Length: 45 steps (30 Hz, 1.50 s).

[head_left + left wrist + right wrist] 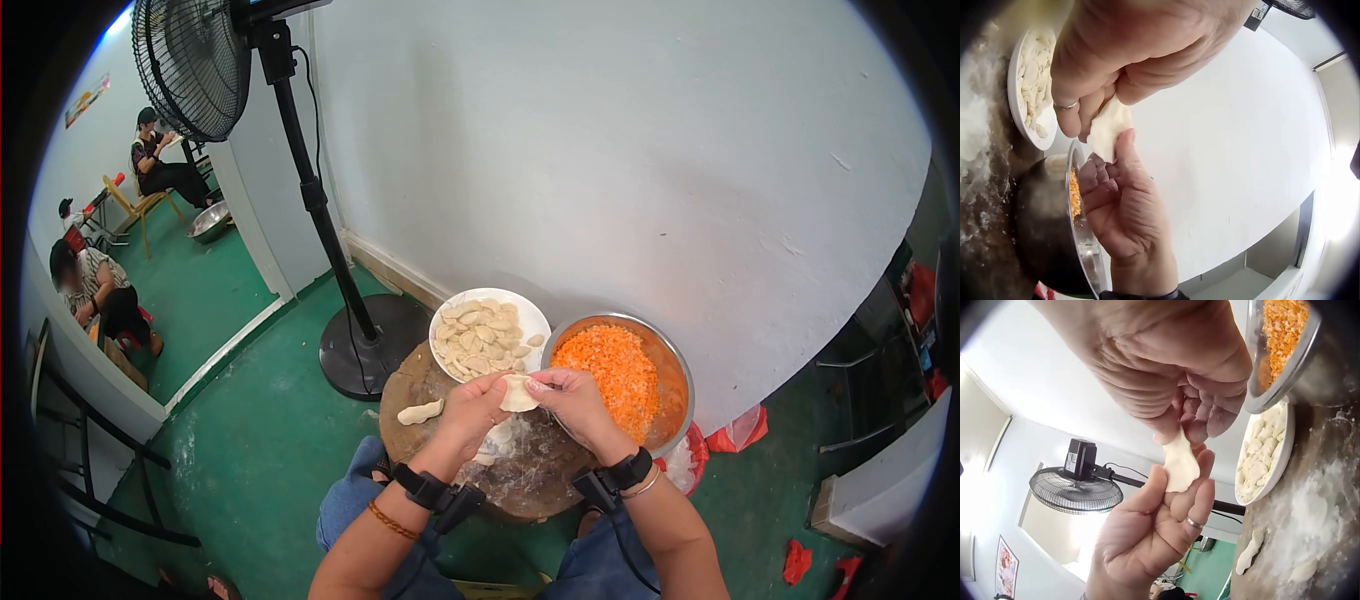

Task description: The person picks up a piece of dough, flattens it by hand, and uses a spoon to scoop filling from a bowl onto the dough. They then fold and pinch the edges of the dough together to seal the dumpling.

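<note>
Over a round wooden block (405, 380), both hands hold one pale, thin dumpling wrapper (519, 393). My left hand (472, 412) pinches its left end between thumb and fingers. The opposite end is pinched by my right hand (580, 403). In the right wrist view the wrapper (1180, 465) looks flat with a wavy edge; no filling shows on it. A white plate (544, 322) heaped with dumplings stands just beyond the hands. To the right, a steel bowl (680, 385) holds orange and white chopped filling (608, 372).
A strip of dough (421, 411) and white flour (500, 435) lie on the block. Behind it at left stands a fan on a round base (345, 350), against the wall (600, 150). A red basket (697, 462) sits below the bowl. People sit in the room at far left.
</note>
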Motion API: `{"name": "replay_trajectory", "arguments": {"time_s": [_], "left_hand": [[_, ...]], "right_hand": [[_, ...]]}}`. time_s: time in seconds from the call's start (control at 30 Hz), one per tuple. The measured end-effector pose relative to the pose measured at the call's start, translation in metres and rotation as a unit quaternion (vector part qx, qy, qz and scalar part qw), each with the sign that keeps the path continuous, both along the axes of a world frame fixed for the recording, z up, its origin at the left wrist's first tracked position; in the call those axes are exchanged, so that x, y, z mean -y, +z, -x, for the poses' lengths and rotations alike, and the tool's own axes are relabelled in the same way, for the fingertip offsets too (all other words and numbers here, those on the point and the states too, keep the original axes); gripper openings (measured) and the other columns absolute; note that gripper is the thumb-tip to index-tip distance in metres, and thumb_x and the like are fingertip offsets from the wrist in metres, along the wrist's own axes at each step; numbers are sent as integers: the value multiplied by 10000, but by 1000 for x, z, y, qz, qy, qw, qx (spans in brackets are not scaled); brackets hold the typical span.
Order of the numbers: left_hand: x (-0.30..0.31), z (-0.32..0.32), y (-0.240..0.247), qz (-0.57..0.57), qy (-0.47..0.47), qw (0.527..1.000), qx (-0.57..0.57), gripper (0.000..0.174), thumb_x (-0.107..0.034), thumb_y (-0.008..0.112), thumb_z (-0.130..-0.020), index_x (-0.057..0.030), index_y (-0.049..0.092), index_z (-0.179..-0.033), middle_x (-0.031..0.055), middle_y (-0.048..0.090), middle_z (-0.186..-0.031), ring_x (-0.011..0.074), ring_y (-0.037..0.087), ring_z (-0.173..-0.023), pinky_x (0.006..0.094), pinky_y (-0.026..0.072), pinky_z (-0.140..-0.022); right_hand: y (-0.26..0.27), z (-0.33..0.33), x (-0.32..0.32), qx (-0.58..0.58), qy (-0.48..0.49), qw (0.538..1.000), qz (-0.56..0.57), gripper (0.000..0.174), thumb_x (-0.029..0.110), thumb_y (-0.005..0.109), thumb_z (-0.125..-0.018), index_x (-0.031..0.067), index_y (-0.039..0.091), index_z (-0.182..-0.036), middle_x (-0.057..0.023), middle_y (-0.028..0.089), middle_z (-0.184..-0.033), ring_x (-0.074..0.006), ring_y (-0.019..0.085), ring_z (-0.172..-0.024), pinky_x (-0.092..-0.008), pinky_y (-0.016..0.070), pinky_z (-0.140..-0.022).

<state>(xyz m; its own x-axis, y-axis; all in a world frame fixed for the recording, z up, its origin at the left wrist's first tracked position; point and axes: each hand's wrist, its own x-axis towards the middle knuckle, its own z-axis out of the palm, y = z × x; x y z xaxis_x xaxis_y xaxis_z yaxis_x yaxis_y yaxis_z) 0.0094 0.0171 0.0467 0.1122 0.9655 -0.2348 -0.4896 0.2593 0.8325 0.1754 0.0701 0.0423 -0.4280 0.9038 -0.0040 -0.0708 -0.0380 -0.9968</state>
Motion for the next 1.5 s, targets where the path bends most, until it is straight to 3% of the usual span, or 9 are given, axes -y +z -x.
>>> {"name": "replay_trajectory", "arguments": {"time_s": [0.17,0.47,0.77,0.87,0.97,1.07,1.17,1.27,1.5], "left_hand": [[6,-1,15,28,-29,997,60,337,-204,477,-929,-44,477,-1226,34,579,-1096,118,572,-939,272,452,-802],[0,-7,-4,-38,21,990,-135,321,-131,505,-907,-35,479,-1212,56,600,-1050,106,587,-879,260,477,-738],[1,-6,-1,-24,24,999,-7,454,-41,568,-851,7,389,-1265,80,619,-966,104,606,-793,219,484,-644],[1,-4,-5,-64,29,995,-64,501,-13,606,-818,30,381,-1264,70,631,-890,89,598,-721,189,465,-605],[1,-9,-1,-90,58,984,-143,536,1,626,-795,47,372,-1264,42,634,-807,66,577,-665,171,444,-571],[3,-12,1,-97,65,984,-136,576,7,646,-777,60,358,-1273,24,623,-752,40,556,-639,162,426,-539],[6,-9,10,-55,44,988,-137,605,4,653,-756,67,357,-1279,63,635,-795,49,578,-700,161,438,-575],[4,-10,6,-53,54,989,-128,602,2,664,-764,62,360,-1279,9,615,-743,20,535,-610,155,410,-515],[4,-11,-1,-74,52,986,-138,563,8,652,-771,57,383,-1263,21,628,-786,30,552,-651,150,413,-540]], "right_hand": [[12,4,6,-7,17,1000,-7,205,104,591,-856,-42,612,-998,-40,634,-886,-83,578,-773,-214,465,-712],[0,3,1,55,0,998,-33,162,131,576,-871,-7,619,-942,4,619,-840,-41,538,-735,-190,438,-672],[9,7,8,30,19,999,-10,175,147,580,-872,0,621,-958,5,620,-842,-40,539,-743,-189,437,-676],[16,8,10,4,28,999,24,177,143,603,-856,-2,628,-954,-3,622,-852,-48,543,-762,-193,441,-681],[13,7,11,41,37,998,-27,161,129,620,-841,-6,636,-927,-8,624,-861,-52,544,-771,-196,443,-677],[6,5,8,59,25,996,-62,163,119,631,-830,-15,640,-923,-20,628,-866,-58,547,-776,-200,446,-672],[-1,4,4,44,9,999,-19,186,125,633,-829,-19,639,-946,-26,630,-859,-63,549,-777,-206,446,-679],[3,4,5,40,14,999,-17,186,128,632,-830,-19,639,-943,-26,631,-848,-63,549,-771,-207,446,-686],[9,6,10,33,21,999,-21,152,117,621,-835,-15,642,-907,-7,621,-822,-53,539,-737,-197,445,-655]]}}
